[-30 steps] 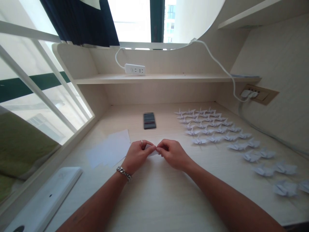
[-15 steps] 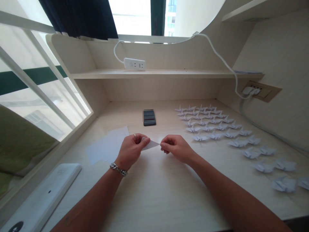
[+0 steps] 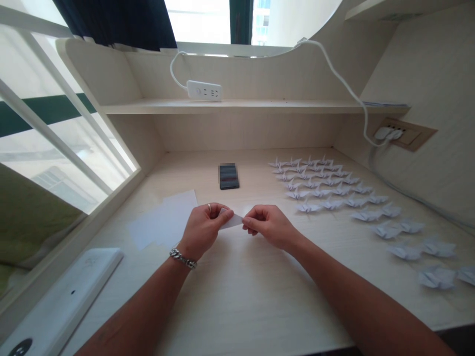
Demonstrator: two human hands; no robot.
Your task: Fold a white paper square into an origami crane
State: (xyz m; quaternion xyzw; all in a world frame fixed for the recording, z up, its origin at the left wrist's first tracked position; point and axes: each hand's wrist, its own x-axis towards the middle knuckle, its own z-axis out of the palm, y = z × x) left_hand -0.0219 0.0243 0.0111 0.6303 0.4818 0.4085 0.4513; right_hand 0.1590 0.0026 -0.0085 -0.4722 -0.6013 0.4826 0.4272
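Observation:
My left hand (image 3: pixel 203 230) and my right hand (image 3: pixel 268 226) are both closed on a small folded piece of white paper (image 3: pixel 232 221), held just above the light wooden desk (image 3: pixel 237 296). The left hand wears a ring and a metal bracelet. Its fingers pinch the paper's left end. My right hand's fingertips pinch the right tip. Loose white paper sheets (image 3: pixel 163 220) lie to the left of my left hand.
Several folded white paper cranes (image 3: pixel 334 190) lie in rows on the right half of the desk. A dark phone (image 3: pixel 228 176) lies beyond my hands. A white flat device (image 3: pixel 59 301) sits at the near left. A power strip (image 3: pixel 204 90) rests on the shelf, its cable running to a wall socket (image 3: pixel 403 134).
My hands drew apart from a tight hold, exposing the folded paper's pointed shape, then came slightly closer again. The view shifted a little downward.

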